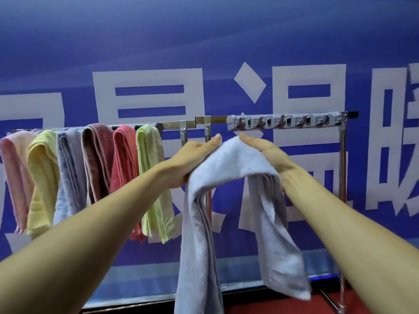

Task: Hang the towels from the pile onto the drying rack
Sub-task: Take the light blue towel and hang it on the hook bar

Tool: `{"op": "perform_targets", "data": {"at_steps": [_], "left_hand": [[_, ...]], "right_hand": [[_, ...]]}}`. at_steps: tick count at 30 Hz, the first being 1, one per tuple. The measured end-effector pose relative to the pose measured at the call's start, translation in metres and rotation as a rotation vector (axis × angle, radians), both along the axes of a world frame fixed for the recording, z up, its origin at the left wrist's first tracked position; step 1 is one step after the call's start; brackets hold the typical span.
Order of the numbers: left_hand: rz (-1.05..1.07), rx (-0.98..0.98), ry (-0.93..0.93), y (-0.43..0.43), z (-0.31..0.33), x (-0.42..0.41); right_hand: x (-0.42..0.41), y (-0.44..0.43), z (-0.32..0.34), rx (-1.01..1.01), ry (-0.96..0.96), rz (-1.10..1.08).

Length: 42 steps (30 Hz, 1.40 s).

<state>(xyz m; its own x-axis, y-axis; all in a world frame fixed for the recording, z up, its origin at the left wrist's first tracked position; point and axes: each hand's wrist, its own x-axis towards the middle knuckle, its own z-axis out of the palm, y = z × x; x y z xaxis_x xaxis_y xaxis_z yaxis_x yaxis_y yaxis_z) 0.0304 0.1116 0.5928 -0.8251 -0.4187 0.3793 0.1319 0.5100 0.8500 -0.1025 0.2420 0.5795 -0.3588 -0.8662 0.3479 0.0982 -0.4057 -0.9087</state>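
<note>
A pale blue towel (226,168) is folded into a peak and held up in mid-air between a person's two hands, just below and in front of the chrome rail of a drying rack (173,125), not touching it. Its two halves hang down long on either side of the fold. The left hand (195,155) and right hand (267,152) lie flat against opposite sides of the peak with fingers straight and fingertips nearly meeting at the top; the thumbs are hidden. To the left, six towels already hang side by side over the rail: pink (13,173), yellow (43,177), grey-blue (68,173), brown (97,162), coral (125,166) and light green (152,177). A grey strip of hooks (288,122) sits on the rail's right part. Behind is a blue banner (136,41) with large white characters.
</note>
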Motion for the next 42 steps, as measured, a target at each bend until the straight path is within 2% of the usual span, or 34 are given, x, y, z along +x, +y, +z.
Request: {"op": "perform_targets", "data": {"at_steps": [3,7,12,16,20,22,25,28,32,35,38,42], "left_hand": [[-0.072,0.058,-0.059,-0.006,-0.006,-0.006],[-0.268,0.129,-0.086,-0.008,-0.008,-0.021],[-0.229,0.235,0.086,-0.018,0.002,-0.062],[-0.145,0.276,0.172,-0.041,0.013,-0.104],[-0.075,0.234,0.220,-0.068,0.029,-0.145],[-0.080,0.186,0.247,-0.080,0.042,-0.164],[-0.087,0.120,0.286,-0.092,0.062,-0.190],[-0.060,0.110,0.325,-0.104,0.073,-0.217],[0.150,-0.056,0.233,-0.131,0.055,-0.242],[0.166,-0.121,0.169,-0.143,0.026,-0.253],[0.170,-0.282,0.161,-0.138,0.016,-0.257],[0.111,-0.241,0.123,-0.132,0.012,-0.249]], "right_hand": [[-0.016,0.002,0.014,-0.118,-0.131,-0.109],[-0.036,0.004,0.025,-0.142,-0.141,-0.234],[-0.066,-0.010,0.031,-0.206,-0.189,-0.240],[-0.115,-0.058,0.026,-0.048,-0.171,-0.488],[-0.171,-0.100,0.026,0.004,-0.248,-0.494],[-0.172,-0.107,0.044,-0.050,-0.255,-0.494],[-0.193,-0.117,0.070,-0.201,-0.414,-0.435],[-0.204,-0.125,0.082,-0.123,-0.341,-0.541],[-0.213,-0.137,0.060,0.033,-0.115,-0.906],[-0.221,-0.147,0.041,0.098,-0.113,-0.897],[-0.225,-0.151,0.039,0.101,-0.104,-0.898],[-0.219,-0.149,0.039,0.137,-0.053,-0.931]]}}
